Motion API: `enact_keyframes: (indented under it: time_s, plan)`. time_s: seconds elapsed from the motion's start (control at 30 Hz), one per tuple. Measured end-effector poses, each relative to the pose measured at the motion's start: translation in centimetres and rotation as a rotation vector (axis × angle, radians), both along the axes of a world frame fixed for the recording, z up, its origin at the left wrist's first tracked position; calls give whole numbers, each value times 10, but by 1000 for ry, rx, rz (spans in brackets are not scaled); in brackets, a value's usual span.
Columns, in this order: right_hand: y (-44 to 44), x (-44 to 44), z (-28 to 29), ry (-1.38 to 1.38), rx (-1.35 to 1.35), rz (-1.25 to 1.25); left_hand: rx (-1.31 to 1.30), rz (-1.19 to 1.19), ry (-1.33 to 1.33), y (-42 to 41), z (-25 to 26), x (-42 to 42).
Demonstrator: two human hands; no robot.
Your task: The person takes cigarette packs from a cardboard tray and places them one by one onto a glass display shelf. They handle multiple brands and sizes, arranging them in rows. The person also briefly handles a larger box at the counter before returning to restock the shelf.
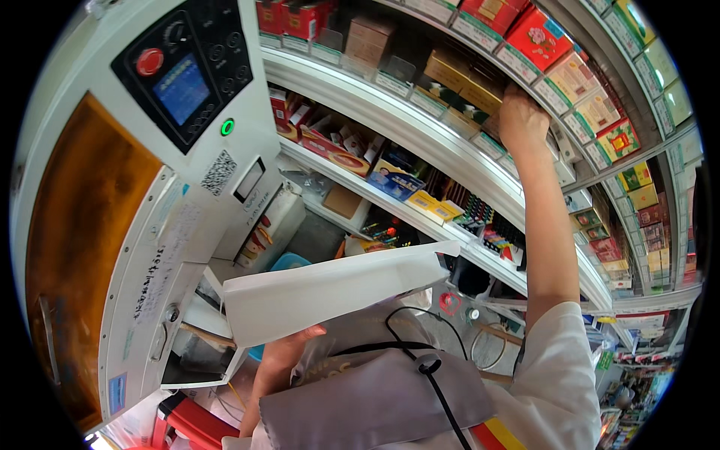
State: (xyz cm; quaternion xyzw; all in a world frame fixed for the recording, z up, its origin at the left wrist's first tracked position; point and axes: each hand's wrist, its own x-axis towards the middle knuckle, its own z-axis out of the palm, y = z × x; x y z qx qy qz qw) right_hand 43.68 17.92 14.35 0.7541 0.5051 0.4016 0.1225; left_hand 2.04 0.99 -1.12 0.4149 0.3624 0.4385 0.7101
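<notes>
My left hand (292, 343), at the lower centre, holds a long, open white cardboard box (337, 287) from below, its thumb against the near side. The box lies slantwise in front of my body, its inside not visible. My right arm stretches up to a shelf of cigarette packs, where my right hand (524, 121) reaches in beside gold cartons (467, 84). Its fingertips are hidden among the packs, so what they touch cannot be told. Just right of this hand stand whitish packs (559, 149).
A white machine (225, 163) with a control panel and orange window stands at left. Curved shelf edges (394, 107) with price tags cross the view. Lighter and snack boxes (394, 180) fill the lower shelf. A black cord (433, 382) hangs before my body.
</notes>
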Motion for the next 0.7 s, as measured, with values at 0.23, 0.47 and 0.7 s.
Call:
enact_keyframes:
  time_s: [0.23, 0.47, 0.7]
  plan:
    - [1, 17, 11, 125, 37, 162, 7, 28, 17, -12, -4, -11]
    - [-40, -38, 39, 541, -143, 29, 88, 100, 19, -24, 1, -20]
    - [-56, -31, 30, 310, -38, 207, 342, 185, 180, -25, -2, -33]
